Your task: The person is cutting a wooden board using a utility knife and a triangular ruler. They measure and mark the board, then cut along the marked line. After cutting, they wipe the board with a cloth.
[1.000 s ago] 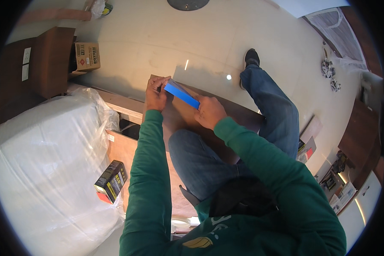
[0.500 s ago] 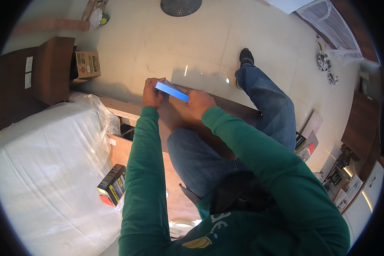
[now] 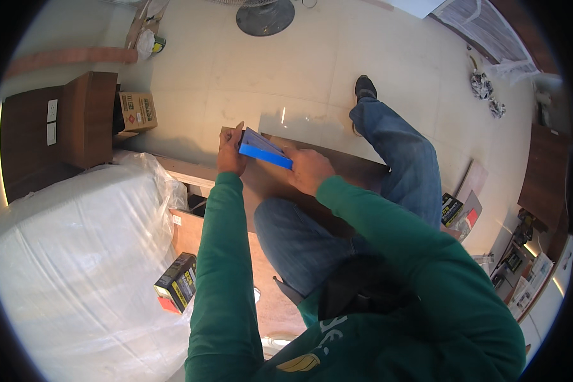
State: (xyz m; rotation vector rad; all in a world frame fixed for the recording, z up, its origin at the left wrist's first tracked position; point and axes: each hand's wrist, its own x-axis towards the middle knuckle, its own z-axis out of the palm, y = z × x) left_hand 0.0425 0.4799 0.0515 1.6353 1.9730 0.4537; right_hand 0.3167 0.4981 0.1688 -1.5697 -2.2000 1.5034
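A flat blue strip (image 3: 265,155) with a pale grey sheet behind it sits just above the middle of the frame, held between both hands over a dark brown board (image 3: 337,175) that runs toward the right. The left hand (image 3: 230,151) grips its left end, fingers curled shut around it; the right hand (image 3: 307,170) closes over its lower right end, thumb on top. The strip tilts down to the right, clear of the board rather than lying on it.

To judge from this, the step in hand is handling or separating the strip from its backing — the next move would call for a steady pinch at one end while the other hand keeps the piece from twisting.

Outward: blue-jeaned legs, a plastic-wrapped white mattress (image 3: 70,267) at lower left, a black-and-yellow box (image 3: 177,282) beside it, a small cardboard carton (image 3: 137,111) at upper left.
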